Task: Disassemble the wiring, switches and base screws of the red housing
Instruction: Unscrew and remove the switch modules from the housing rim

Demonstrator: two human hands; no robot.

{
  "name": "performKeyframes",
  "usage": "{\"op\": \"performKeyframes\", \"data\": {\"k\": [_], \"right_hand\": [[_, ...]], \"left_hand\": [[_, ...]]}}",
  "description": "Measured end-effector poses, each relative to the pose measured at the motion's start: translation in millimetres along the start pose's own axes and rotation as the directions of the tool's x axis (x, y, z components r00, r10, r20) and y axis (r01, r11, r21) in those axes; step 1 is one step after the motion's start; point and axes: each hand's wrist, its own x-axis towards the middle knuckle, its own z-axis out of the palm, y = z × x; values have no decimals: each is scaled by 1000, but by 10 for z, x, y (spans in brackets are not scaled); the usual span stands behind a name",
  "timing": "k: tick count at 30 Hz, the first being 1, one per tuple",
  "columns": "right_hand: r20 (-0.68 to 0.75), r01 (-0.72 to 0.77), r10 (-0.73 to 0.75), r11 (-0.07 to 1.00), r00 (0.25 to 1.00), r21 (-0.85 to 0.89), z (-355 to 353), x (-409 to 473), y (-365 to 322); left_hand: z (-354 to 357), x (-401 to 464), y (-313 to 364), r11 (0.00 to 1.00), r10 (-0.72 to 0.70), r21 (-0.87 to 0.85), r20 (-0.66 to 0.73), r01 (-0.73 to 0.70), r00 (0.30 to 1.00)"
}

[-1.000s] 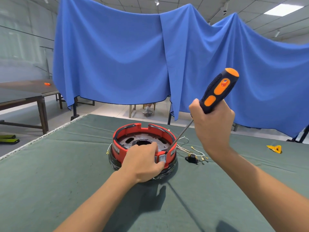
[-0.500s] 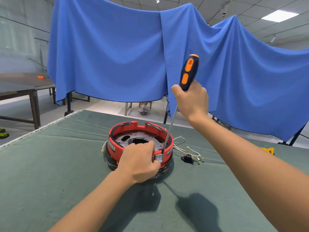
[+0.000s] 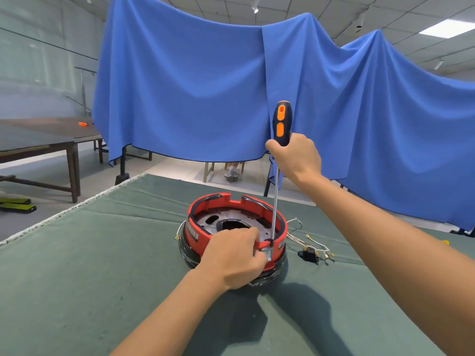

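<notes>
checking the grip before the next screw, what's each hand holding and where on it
The right hand grips the screwdriver low on its handle. The left hand holds the red housing at its near rim.

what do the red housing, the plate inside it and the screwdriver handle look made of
Red housing: likely moulded plastic, evenly coloured with a matte sheen.
Inner plate: looks like bare metal, grey and dully reflective, with punched holes.
Screwdriver handle: probably plastic with rubbery orange inserts; its shaft is shiny metal.

Two bare forearms, sleeveless to the frame edge; bare hands [image 3: 237, 255], no gloves, rings or watch.
</notes>
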Motion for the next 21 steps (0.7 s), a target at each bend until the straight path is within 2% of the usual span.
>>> {"op": "performKeyframes", "data": {"k": [2, 4, 6, 9, 12, 18, 21], "right_hand": [[-105, 29, -21, 997, 994, 71, -126, -140, 21], [-252, 81, -57, 993, 966, 88, -270, -319, 39], [-334, 143, -92, 981, 938, 132, -408, -505, 75], [-321, 196, -99, 938, 942, 285, -530, -752, 145], [-330, 167, -40, 916, 943, 366, -543, -864, 179], [-335, 64, 25, 966, 942, 250, -424, -634, 78], [-270, 12, 36, 984, 962, 177, -309, -404, 30]], "left_hand": [[-11, 24, -20, 998, -48, -53, -36, 46, 998], [-10, 47, -51, 998, -58, 24, -134, 62, 989], [14, 51, -72, 990, -60, 113, -179, 81, 982], [80, 29, -71, 975, -129, 161, -158, 155, 979], [117, 26, -62, 963, -168, 182, -160, 197, 973], [155, 22, -64, 958, -167, 200, -197, 206, 966], [150, 41, -50, 958, -166, 199, -195, 205, 967]]}}
